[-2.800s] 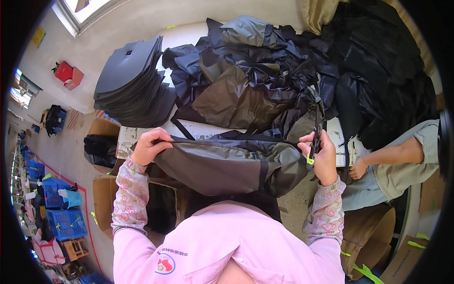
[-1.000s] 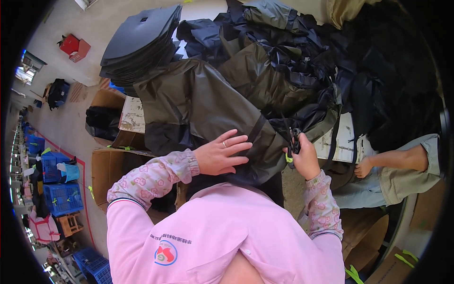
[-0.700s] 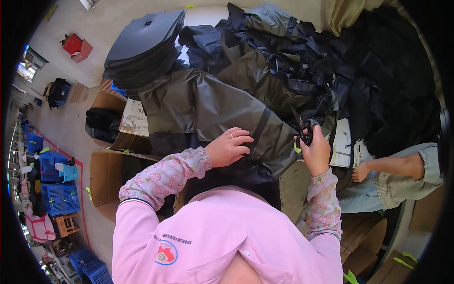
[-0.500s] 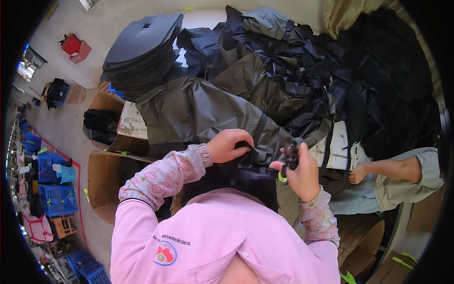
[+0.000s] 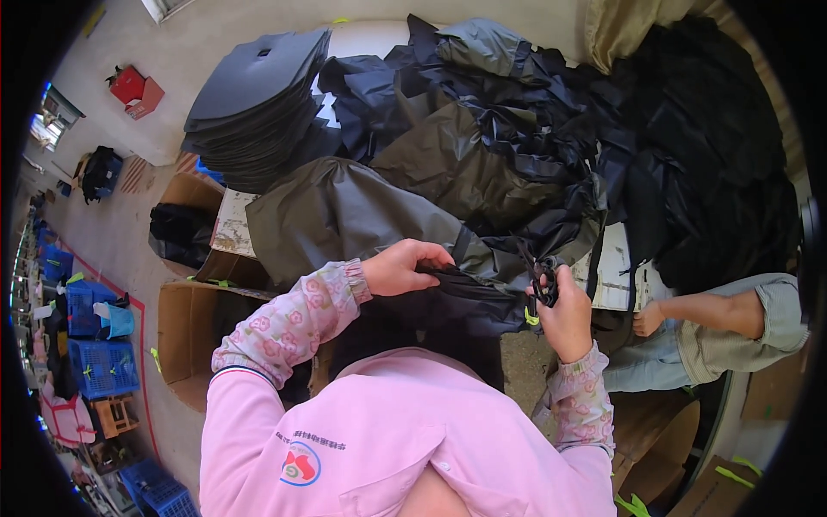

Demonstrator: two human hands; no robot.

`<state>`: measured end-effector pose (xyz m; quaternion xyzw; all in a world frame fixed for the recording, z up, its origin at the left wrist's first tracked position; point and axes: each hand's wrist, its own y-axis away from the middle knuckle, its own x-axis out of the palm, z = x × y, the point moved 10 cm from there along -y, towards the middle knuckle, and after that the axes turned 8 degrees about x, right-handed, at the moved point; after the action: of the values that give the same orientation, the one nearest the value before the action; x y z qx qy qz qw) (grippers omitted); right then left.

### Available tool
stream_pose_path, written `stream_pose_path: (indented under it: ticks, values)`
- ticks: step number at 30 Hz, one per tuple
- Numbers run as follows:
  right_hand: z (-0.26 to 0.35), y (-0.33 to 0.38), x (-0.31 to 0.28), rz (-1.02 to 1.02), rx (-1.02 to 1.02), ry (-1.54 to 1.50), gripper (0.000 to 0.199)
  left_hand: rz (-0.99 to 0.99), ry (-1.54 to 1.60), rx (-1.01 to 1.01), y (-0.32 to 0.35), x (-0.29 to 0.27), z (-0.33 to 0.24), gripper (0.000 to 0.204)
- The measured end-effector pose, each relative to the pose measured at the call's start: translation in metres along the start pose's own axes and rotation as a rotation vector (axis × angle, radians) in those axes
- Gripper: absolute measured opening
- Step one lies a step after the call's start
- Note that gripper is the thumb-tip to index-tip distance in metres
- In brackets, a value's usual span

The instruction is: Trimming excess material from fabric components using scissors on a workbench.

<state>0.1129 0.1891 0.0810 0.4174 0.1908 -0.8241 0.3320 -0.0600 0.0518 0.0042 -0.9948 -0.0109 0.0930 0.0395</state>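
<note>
My left hand (image 5: 402, 269) pinches the edge of a dark, shiny fabric piece (image 5: 345, 207) that spreads over the table's front and hangs down toward me. In my right hand (image 5: 564, 317) is a pair of black scissors (image 5: 543, 280), with a bit of yellow-green at the lower end. The fingers are closed round the handles, and the blades point up and away from me, beside the fabric. Whether the blades touch the fabric I cannot tell.
A stack of dark grey sheets (image 5: 254, 77) stands at the back left. Crumpled black fabric (image 5: 689, 146) is heaped at the right. Another person's hand (image 5: 648, 320) rests near the table's right edge. An open cardboard box (image 5: 185, 340) is at my left, with blue crates (image 5: 105, 366) beyond it.
My right hand with the scissors has moved slightly right and down, and the blades now point up. My left hand has shifted a little left, and the fabric's far edge has slid toward me.
</note>
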Motion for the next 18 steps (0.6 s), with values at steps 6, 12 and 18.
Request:
stream_pose_path:
  ticks: [6, 12, 18]
  values:
    - [0.059, -0.008, 0.007, 0.186, -0.083, -0.238, 0.042, 0.014, 0.272, -0.128, -0.001, 0.01, 0.012, 0.032]
    - [0.07, -0.021, 0.052, 0.229, -0.194, -0.22, 0.037, 0.024, 0.373, -0.046, -0.006, 0.023, -0.006, 0.027]
    - [0.065, -0.026, 0.015, 0.284, -0.2, -0.07, 0.05, -0.072, 0.419, -0.095, 0.0, 0.019, 0.013, 0.023]
